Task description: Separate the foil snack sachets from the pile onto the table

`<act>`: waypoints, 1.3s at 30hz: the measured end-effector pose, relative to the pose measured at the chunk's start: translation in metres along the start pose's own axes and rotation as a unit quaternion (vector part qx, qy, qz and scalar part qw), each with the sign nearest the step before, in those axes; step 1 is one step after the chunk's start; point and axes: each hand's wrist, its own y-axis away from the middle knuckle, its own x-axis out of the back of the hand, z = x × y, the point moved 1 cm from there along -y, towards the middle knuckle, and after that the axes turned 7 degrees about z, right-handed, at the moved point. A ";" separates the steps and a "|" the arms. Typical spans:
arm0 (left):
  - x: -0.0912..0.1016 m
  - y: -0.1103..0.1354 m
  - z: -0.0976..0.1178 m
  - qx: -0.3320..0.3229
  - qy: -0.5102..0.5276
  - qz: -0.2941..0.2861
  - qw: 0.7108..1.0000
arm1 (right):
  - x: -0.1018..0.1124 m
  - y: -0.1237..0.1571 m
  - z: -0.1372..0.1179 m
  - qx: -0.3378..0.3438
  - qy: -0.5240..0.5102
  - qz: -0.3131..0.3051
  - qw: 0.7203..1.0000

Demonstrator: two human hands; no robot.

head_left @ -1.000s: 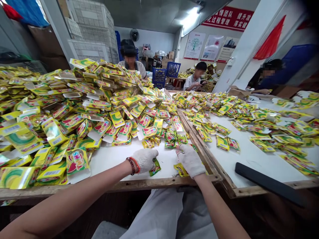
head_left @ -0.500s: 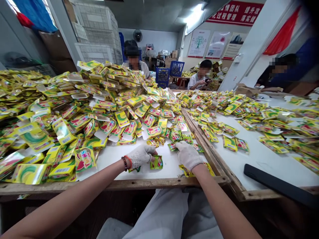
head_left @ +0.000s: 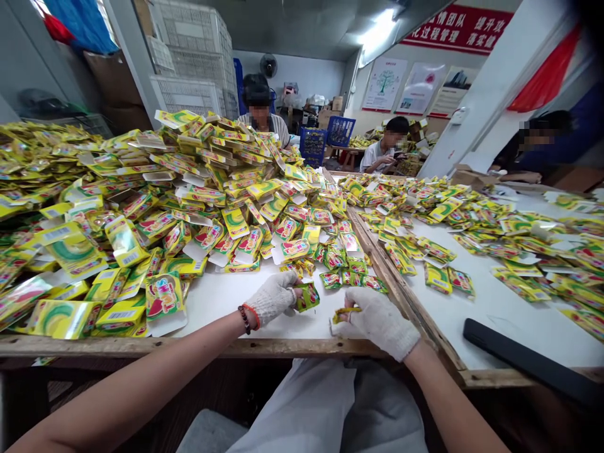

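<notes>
White stacked crates (head_left: 191, 34), upper left; at centre rear, on my remote feed, I see a fan (head_left: 268, 65); at right, posters (head_left: 384, 85) near a red banner (head_left: 457, 29).

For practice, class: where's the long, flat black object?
The black object is lower right in the head view, overlapping the brown wooden table edge, right of the white-gloved right hand.

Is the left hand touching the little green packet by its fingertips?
Touching: the head view shows the left hand gripping the green packet at its left edge.
</notes>
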 end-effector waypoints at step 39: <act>0.029 -0.062 0.043 -0.464 -0.631 -0.102 0.613 | -0.045 0.007 -0.018 -0.240 -0.491 0.198 0.813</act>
